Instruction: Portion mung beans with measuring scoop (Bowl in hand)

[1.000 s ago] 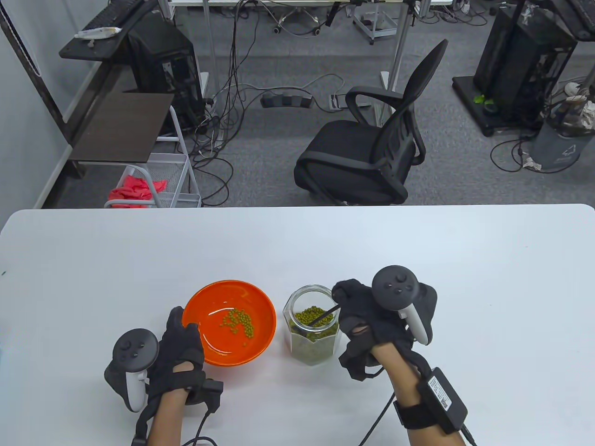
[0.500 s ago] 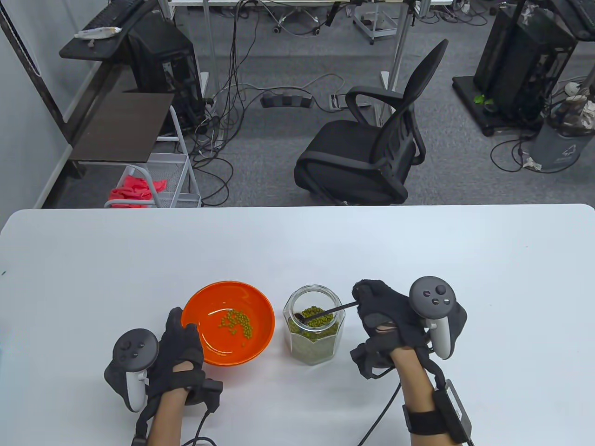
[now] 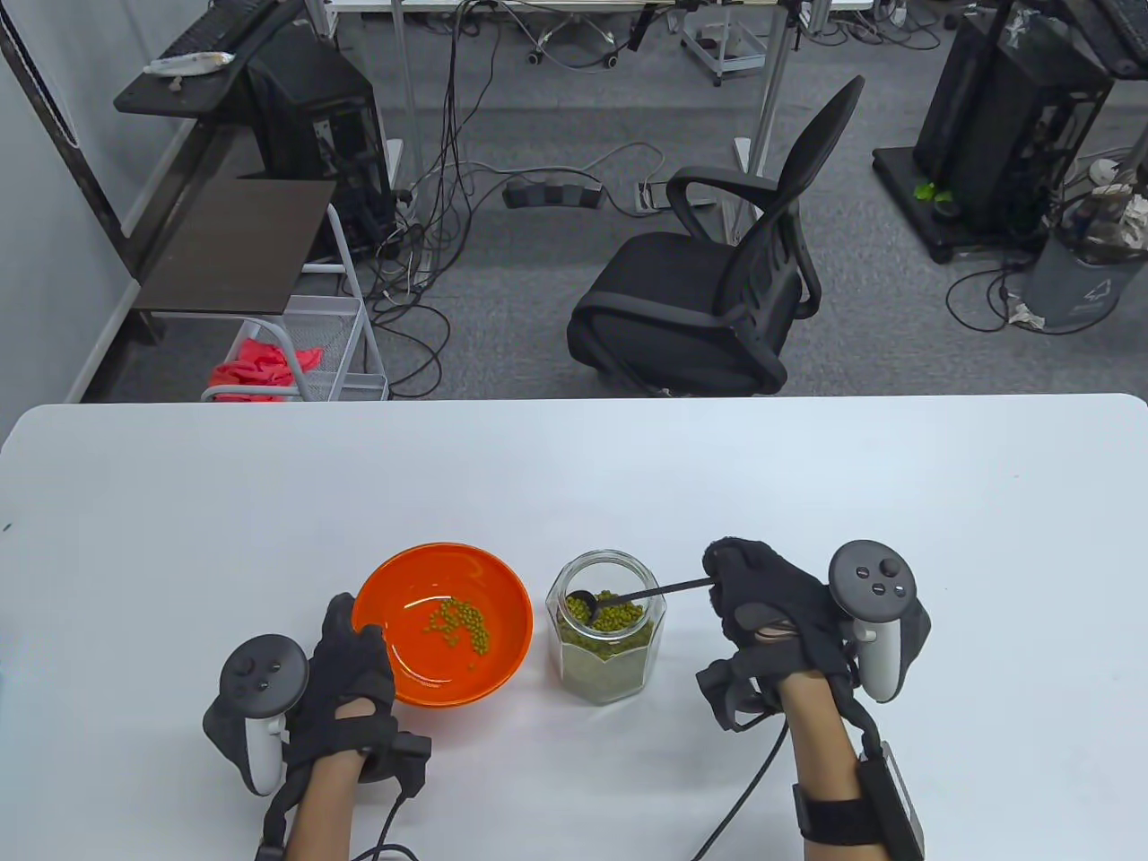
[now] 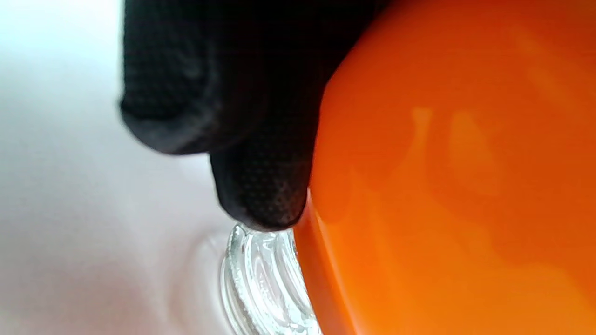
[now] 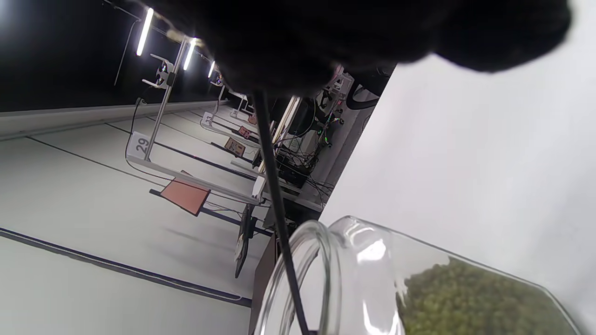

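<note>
Two gloved hands work low in frame: left hand (image 3: 345, 668) cups the orange bowl (image 3: 440, 622) steady beside the glass jar (image 3: 606, 626); right hand (image 3: 771, 610) pinches a measuring scoop (image 3: 628, 595), its bowl loaded with mung beans (image 3: 459, 623) inside the jar mouth.

Left hand (image 3: 345, 686): black fabric glove, mesh weave visible in left wrist view (image 4: 260, 195), oval cut-out on back. Dark grey tracker (image 3: 256, 708), round head with three buttons, white handle. Small black box (image 3: 408, 758) at wrist, black cable trailing. Right hand (image 3: 771, 619): matching black glove, cut-out on back, loose strap loops. Matching grey tracker (image 3: 874, 610), white handle. Black strap (image 3: 839, 816) round forearm, black box (image 3: 897, 798) clipped on, black cable (image 3: 744, 798) running off. Forearms bare, sleeveless.
</note>
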Demonstrator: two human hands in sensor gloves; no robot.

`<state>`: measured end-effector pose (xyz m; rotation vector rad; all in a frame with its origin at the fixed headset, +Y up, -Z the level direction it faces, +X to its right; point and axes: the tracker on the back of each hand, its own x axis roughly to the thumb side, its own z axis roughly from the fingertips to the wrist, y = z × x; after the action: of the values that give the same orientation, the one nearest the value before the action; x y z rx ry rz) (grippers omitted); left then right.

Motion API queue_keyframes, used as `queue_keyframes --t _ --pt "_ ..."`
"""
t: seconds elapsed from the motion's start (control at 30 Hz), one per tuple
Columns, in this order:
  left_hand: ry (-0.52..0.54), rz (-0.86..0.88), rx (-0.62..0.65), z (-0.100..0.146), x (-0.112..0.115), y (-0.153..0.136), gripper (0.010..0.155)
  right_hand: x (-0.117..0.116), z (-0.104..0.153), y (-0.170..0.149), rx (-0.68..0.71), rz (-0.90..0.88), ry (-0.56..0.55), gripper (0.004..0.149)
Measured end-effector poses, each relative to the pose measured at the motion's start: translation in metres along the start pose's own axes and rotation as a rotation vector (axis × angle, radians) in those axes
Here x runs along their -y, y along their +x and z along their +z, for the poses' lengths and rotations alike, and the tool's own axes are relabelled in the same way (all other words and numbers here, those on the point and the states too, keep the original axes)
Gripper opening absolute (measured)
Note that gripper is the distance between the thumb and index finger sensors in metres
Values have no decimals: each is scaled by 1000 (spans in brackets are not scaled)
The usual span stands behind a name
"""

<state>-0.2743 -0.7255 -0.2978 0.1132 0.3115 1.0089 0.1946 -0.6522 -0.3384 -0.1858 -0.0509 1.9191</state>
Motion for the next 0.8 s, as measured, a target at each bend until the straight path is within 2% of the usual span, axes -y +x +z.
queue_keyframes --t 0.53,0.8 --pt "2 -5 -5 1 1 0 63 32 9 8 26 -118 -45 39" --pt "-2 -8 0 1 2 0 63 23 14 16 73 -199 -27 39"
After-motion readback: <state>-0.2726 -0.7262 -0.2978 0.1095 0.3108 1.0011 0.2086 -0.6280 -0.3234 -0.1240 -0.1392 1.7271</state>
